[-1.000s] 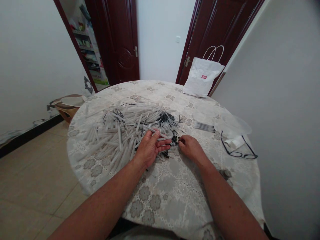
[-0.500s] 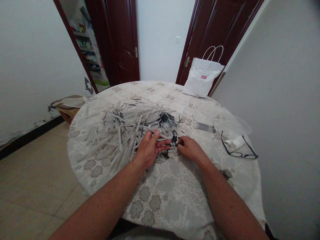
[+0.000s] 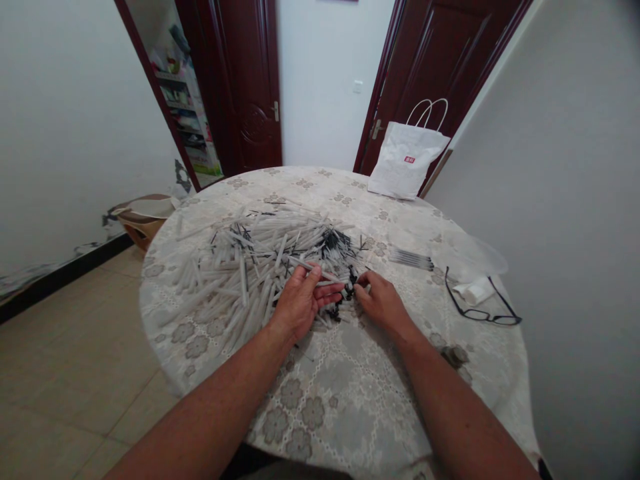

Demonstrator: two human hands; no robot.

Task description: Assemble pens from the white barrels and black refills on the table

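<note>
At the near right side of the heap, in the head view, your left hand (image 3: 299,307) holds a slim pale tube (image 3: 327,275) between thumb and fingers, with the other fingers spread beneath. Your right hand (image 3: 383,301) is just beside the tube's right end, thumb and index close together; you cannot tell from here whether they pinch anything. To work well, steady the tube with a light pinch, brace its underside on those spread fingers, and bring your right fingertips in along its line, not across it. Small black pieces (image 3: 353,276) crowd that end, so mind that none catches.

The tube's long axis slants across the view, from upper left to lower right: one end points back over the pile of tubes (image 3: 244,283), the other toward your right fingertips and slightly nearer you. Which end is open is too small to tell.
</note>
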